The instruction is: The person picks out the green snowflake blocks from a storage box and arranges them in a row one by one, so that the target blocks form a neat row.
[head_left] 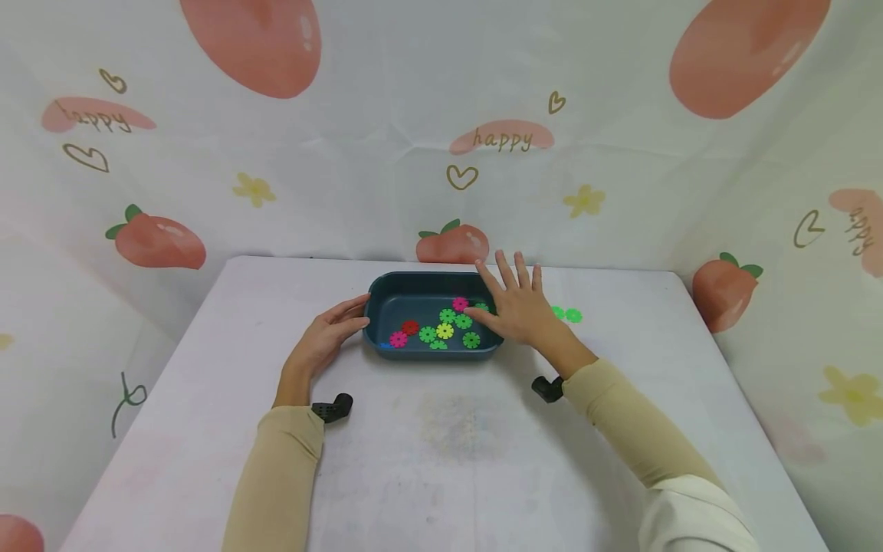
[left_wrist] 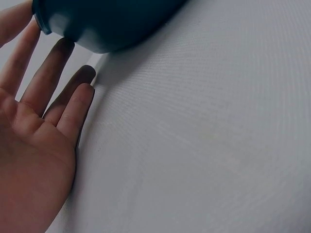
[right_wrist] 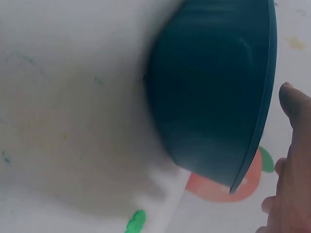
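A dark teal oblong plastic basin (head_left: 431, 355) sits on the table, with several flower-shaped plastic discs inside: green (head_left: 428, 334), pink (head_left: 398, 340), red (head_left: 410, 327) and yellow (head_left: 444, 330), plus a bit of blue at the near left. My left hand (head_left: 323, 337) rests at the basin's left end, fairly straight fingers and thumb touching its side near the rim. Over the right end hovers my right hand (head_left: 520, 310), fingers spread and nothing in it. In the right wrist view its thumb (right_wrist: 290, 104) shows just past the basin's rim.
Two green discs (head_left: 573, 315) lie on the white table (head_left: 441, 460), right of the basin and partly behind the right hand. A white cloth (head_left: 386, 153) printed with fruit and hearts hangs behind the table. Black wrist cameras (head_left: 333, 409) sit on both wrists.
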Available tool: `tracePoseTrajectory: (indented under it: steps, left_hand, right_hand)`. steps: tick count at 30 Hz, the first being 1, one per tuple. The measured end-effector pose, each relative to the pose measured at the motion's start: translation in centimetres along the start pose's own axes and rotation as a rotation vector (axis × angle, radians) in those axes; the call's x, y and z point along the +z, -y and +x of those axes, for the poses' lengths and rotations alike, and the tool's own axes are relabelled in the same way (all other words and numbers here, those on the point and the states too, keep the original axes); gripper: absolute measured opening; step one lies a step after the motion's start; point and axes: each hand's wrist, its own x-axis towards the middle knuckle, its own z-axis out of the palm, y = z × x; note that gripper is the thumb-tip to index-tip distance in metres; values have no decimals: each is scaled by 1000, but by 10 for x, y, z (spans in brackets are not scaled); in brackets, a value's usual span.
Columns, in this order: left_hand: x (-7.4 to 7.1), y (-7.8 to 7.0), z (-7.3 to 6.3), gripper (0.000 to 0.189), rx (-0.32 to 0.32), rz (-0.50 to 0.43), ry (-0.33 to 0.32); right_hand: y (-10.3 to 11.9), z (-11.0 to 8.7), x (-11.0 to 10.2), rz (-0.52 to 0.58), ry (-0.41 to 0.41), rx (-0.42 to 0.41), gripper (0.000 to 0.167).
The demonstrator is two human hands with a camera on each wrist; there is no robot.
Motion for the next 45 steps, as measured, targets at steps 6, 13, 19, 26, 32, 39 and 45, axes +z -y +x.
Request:
tracePoseTrajectory:
  steps: [6, 13, 19, 26, 32, 39, 45]
  left_hand:
    - [0, 0, 0, 63, -4, -1, 2]
    - [1, -1, -1, 63, -2, 0, 2]
    - [2, -3, -2, 62, -5, -4, -4]
    - [1, -2, -2, 62, 1, -3, 7]
    - [1, -3, -3, 61, 2, 4, 4]
    - [0, -2, -2, 61, 5, 2, 2]
    - [0, -1, -1, 61, 7, -3, 12]
  right_hand:
    - [11, 3, 2, 2, 9, -68, 89]
    - [22, 7, 3, 29, -11, -155, 88]
    - [30, 11, 8, 51, -21, -194, 87]
    - [42, 16, 10, 114, 43, -230, 87]
    - [51, 22, 16, 212, 89, -242, 89]
    - [63, 28, 23, 310, 129, -227, 88]
    - [66, 31, 27, 394, 164, -210, 73]
